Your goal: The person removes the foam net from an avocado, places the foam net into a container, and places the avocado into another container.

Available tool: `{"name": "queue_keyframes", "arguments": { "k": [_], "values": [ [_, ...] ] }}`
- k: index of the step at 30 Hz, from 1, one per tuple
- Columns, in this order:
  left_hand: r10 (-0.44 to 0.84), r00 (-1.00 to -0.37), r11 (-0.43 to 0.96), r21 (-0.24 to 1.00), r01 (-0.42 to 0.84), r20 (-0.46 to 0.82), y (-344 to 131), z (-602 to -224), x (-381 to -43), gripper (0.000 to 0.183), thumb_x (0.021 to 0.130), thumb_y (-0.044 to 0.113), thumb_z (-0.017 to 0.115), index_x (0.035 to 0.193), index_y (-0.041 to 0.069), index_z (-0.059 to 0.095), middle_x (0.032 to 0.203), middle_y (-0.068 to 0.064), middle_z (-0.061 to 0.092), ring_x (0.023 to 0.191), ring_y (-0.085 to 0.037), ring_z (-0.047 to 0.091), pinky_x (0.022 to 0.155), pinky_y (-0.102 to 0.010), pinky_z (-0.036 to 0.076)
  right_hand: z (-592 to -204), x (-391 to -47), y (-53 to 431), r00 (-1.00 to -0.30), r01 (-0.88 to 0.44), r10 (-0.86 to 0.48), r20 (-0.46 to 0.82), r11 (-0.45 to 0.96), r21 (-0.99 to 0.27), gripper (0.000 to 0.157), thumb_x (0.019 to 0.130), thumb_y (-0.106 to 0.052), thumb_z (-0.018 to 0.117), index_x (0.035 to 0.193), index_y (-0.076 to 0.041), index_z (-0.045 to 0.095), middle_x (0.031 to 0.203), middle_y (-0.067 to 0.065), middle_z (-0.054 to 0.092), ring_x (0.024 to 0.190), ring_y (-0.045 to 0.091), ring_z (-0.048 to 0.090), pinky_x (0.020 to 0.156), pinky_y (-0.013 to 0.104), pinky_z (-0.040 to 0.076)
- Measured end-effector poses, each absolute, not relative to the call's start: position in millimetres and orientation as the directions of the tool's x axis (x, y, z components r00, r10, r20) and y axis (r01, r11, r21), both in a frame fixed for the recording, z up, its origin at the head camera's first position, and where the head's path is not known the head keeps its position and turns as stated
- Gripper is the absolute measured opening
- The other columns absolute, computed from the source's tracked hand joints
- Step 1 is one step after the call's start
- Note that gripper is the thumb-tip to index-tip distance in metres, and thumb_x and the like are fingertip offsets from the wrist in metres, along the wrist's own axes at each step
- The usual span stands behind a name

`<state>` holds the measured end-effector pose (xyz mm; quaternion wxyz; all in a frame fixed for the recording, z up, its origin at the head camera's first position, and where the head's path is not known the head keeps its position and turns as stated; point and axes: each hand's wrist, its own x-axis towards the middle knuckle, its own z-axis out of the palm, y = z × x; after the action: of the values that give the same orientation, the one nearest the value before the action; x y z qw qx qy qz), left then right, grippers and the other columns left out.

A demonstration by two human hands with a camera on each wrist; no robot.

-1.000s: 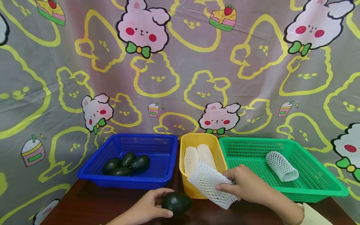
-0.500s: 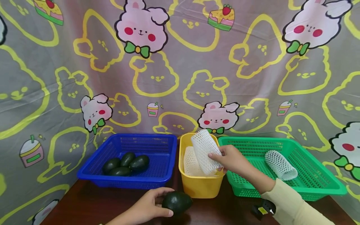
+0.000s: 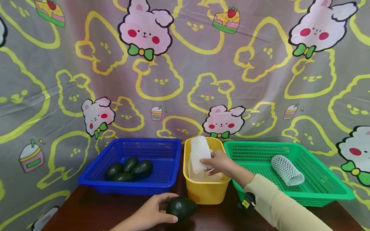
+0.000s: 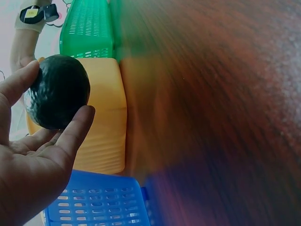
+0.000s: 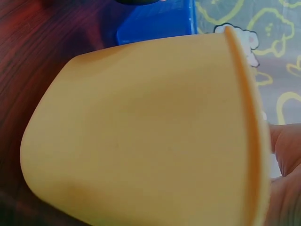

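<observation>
My left hand (image 3: 157,210) grips a dark green avocado (image 3: 182,208) low over the table, in front of the yellow bin (image 3: 206,193). The left wrist view shows that avocado (image 4: 61,92) between thumb and fingertips. My right hand (image 3: 221,163) pinches a white foam net sleeve (image 3: 199,149) over the mouth of the bin. Inside the bin, more foam netting (image 3: 196,175) lies partly hidden under the held sleeve. In the right wrist view the bin's wall (image 5: 141,127) fills most of the picture, with part of my right hand (image 5: 287,165) at the edge.
To the left stands a blue basket (image 3: 130,186) with several avocados (image 3: 143,168). A green basket (image 3: 323,195) on the right contains one foam net sleeve (image 3: 287,171). All stand on a dark wooden table (image 3: 86,208) before a printed curtain (image 3: 162,80).
My right hand has carried the foam net sleeve from in front of the yellow bin up and left, over the bin's mouth. The left hand and its avocado have stayed in place.
</observation>
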<state>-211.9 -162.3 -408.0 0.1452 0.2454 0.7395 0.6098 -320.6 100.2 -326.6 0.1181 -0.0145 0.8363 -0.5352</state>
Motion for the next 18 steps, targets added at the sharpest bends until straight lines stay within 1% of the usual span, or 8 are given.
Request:
{"name": "queue_keyframes", "arguments": {
  "k": [2, 5, 10, 13, 16, 18],
  "values": [
    [0.542, -0.836, 0.133, 0.974, 0.183, 0.083, -161.9, -408.2, -212.4, 0.058, 0.079, 0.005, 0.078, 0.129, -0.008, 0.052, 0.118, -0.014, 0.062, 0.099, -0.019, 0.064, 0.079, -0.029, 0.054, -329.7, -325.4, 95.3, -0.966, 0.137, -0.143, -0.213, 0.415, -0.9, 0.028, 0.091, -0.017, 0.07, 0.101, 0.006, 0.058, 0.091, 0.015, 0.063, 0.072, 0.021, 0.067, 0.061, 0.033, 0.057],
    [0.544, -0.836, 0.129, 0.977, 0.171, 0.075, -161.5, -408.4, -213.2, 0.058, 0.079, 0.005, 0.078, 0.129, -0.008, 0.052, 0.118, -0.014, 0.062, 0.1, -0.02, 0.064, 0.08, -0.029, 0.054, -333.1, -331.0, 89.0, -0.96, 0.178, -0.134, -0.245, 0.386, -0.905, 0.029, 0.09, -0.014, 0.07, 0.103, 0.007, 0.055, 0.092, 0.017, 0.061, 0.073, 0.022, 0.067, 0.062, 0.033, 0.057],
    [0.545, -0.836, 0.124, 0.979, 0.16, 0.067, -161.4, -408.1, -213.1, 0.058, 0.079, 0.005, 0.078, 0.129, -0.008, 0.052, 0.118, -0.014, 0.062, 0.1, -0.02, 0.064, 0.08, -0.029, 0.054, -338.0, -337.6, 82.6, -0.956, 0.189, -0.141, -0.256, 0.37, -0.909, 0.027, 0.09, -0.01, 0.069, 0.103, 0.007, 0.051, 0.094, 0.018, 0.057, 0.075, 0.023, 0.065, 0.063, 0.033, 0.057],
    [0.548, -0.833, 0.116, 0.98, 0.164, 0.074, -161.4, -407.2, -212.3, 0.058, 0.079, 0.005, 0.078, 0.129, -0.009, 0.052, 0.118, -0.015, 0.062, 0.1, -0.021, 0.064, 0.08, -0.029, 0.054, -340.4, -341.0, 80.2, -0.948, 0.204, -0.161, -0.277, 0.362, -0.909, 0.03, 0.092, -0.008, 0.066, 0.109, 0.009, 0.047, 0.097, 0.019, 0.053, 0.075, 0.023, 0.064, 0.064, 0.033, 0.057],
    [0.552, -0.83, 0.106, 0.981, 0.165, 0.08, -161.4, -406.8, -211.9, 0.057, 0.08, 0.005, 0.078, 0.129, -0.009, 0.052, 0.117, -0.015, 0.062, 0.1, -0.021, 0.064, 0.08, -0.029, 0.054, -342.1, -343.3, 78.7, -0.935, 0.235, -0.174, -0.309, 0.348, -0.908, 0.038, 0.094, -0.005, 0.063, 0.118, 0.013, 0.041, 0.1, 0.02, 0.051, 0.073, 0.023, 0.063, 0.065, 0.033, 0.057],
    [0.553, -0.829, 0.104, 0.981, 0.166, 0.082, -161.5, -406.9, -211.8, 0.058, 0.079, 0.004, 0.078, 0.129, -0.009, 0.052, 0.117, -0.015, 0.062, 0.1, -0.02, 0.064, 0.08, -0.029, 0.054, -342.9, -344.3, 77.8, -0.928, 0.251, -0.181, -0.324, 0.337, -0.907, 0.041, 0.094, -0.004, 0.062, 0.122, 0.015, 0.038, 0.101, 0.021, 0.049, 0.072, 0.022, 0.063, 0.065, 0.033, 0.057]
  ]
}}
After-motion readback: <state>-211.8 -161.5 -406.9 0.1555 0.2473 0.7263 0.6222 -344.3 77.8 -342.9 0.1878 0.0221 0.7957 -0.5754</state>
